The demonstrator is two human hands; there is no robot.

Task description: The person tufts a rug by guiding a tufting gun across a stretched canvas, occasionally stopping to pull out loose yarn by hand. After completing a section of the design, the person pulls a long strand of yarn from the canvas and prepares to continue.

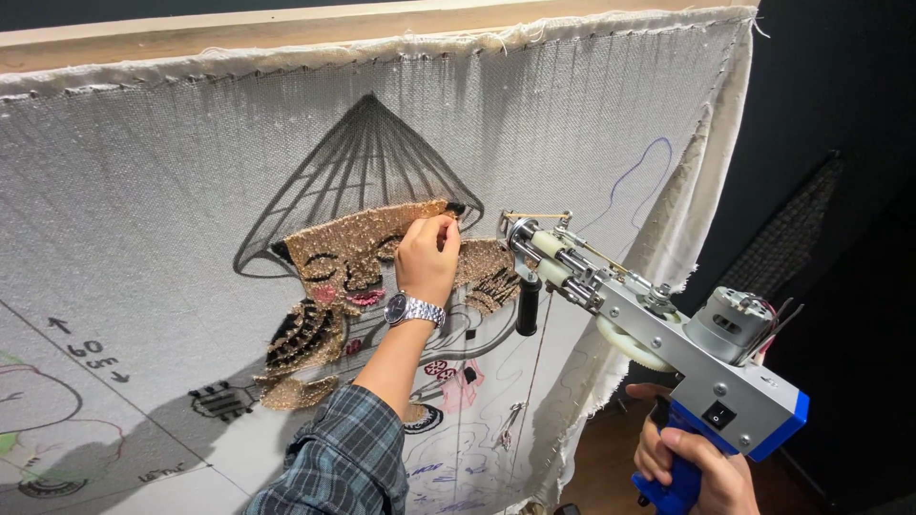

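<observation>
Wooden frame [286, 27] stretches white backing cloth [143, 191] bearing a drawn figure with conical hat. Left hand [427, 256], fingers pressed together, pinches the brown tufted patch [353, 253] at its upper edge. Right hand [695, 463] wraps the blue grip of the tufting gun [658, 329], its needle tip touching cloth just right of the left hand.

stretched cloth [143, 172] open at left, tufting gun [649, 324] blocking right side, wooden frame [239, 27] above

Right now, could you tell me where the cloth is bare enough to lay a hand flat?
The tufting cloth is bare left of the drawn conical hat and right of it, toward the frayed edge. It is crowded around the tufted face, where the left hand pinches and the tufting gun, gripped by the right hand, points.
</observation>
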